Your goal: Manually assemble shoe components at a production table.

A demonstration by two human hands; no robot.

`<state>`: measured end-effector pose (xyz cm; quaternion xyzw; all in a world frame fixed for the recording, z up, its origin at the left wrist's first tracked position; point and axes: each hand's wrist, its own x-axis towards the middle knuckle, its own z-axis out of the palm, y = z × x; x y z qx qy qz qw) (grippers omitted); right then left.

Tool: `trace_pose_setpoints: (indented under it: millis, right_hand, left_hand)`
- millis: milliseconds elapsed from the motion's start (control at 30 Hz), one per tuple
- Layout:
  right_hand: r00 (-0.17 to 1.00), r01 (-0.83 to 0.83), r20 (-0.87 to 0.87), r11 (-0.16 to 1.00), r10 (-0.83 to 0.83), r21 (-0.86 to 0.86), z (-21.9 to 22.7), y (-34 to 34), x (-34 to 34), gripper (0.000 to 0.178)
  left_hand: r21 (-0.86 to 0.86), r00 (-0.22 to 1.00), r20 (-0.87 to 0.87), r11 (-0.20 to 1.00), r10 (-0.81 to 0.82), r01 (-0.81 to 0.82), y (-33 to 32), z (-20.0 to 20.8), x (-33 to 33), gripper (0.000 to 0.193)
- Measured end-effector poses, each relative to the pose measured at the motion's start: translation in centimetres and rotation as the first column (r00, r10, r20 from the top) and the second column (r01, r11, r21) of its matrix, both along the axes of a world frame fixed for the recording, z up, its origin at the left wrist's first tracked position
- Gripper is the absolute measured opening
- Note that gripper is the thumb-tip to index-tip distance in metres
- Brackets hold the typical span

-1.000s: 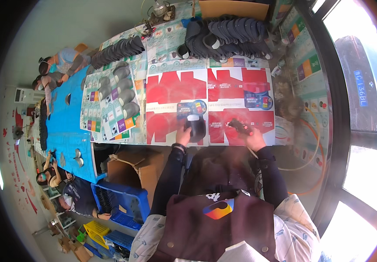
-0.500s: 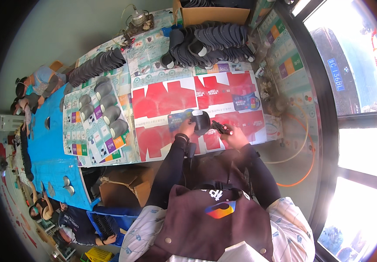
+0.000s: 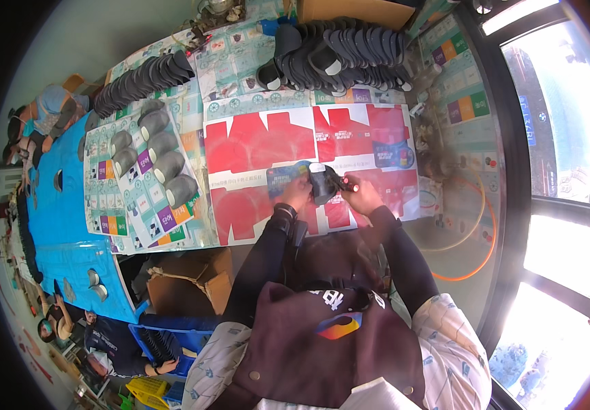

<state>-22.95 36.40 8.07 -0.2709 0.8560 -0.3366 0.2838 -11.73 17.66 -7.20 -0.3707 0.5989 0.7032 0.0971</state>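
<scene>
Head view, held dark piece (image 3: 323, 186), stack (image 3: 367, 51) beyond, blue crate (image 3: 194, 339)

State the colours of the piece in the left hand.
The piece is blackish with a whitish patch; the head view shows it.

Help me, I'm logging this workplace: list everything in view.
Held piece: one, dark, centre
Handheld tool: one, dark, beside held piece
Printed sheeting: count unclear, red and white, centre
Work table: one, teal pattern, centre
Stacked pieces: many, dark, far side
Piece row: one, dark, far left
Loose pieces: about seven, dark, left papers
Boxes: two, brown, top centre, lower left
Blue table: one, blue, left
Crates: two or more, blue, yellow, lower left
Hoses: two, orange, pale, right
Windows: several, black frames, right
Other people: at least four, mixed clothing, left
Apron: one, dark brown, lower centre
Left grip: one, black sleeve, on held piece
Right grip: one, black sleeve, on handheld tool
</scene>
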Motion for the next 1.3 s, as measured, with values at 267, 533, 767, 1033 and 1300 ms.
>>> trace_pose_setpoints:
  millis: [267,533,767,1033,1300]
  right_hand:
    - [0.999,0.042,0.025,0.997,-0.044,0.058,-0.2,1.2,-0.5,0.023]
    - [0.991,0.133,-0.025,0.985,-0.131,0.107,0.2,0.9,-1.0,0.019]
    - [0.999,0.037,-0.013,0.992,-0.036,0.119,-0.5,2.2,-0.3,0.017]
    - [0.99,0.133,-0.065,0.985,-0.127,0.112,-1.3,2.9,-0.8,0.017]
    - [0.982,0.182,-0.068,0.973,-0.174,0.14,-0.6,2.6,-0.6,0.022]
  left_hand:
    - [0.049,0.997,-0.044,0.997,0.068,-0.066,0.5,-0.3,0.1,0.034]
    - [0.076,0.995,-0.051,0.994,0.081,-0.077,0.4,-0.4,0.0,0.035]
    - [0.03,0.997,-0.059,0.998,0.054,-0.052,0.9,0.4,-0.3,0.03]
    - [0.084,0.995,-0.049,0.993,0.086,-0.082,0.9,0.5,-0.6,0.026]
    - [0.068,0.995,-0.06,0.995,0.075,-0.071,0.6,-0.5,-0.5,0.026]
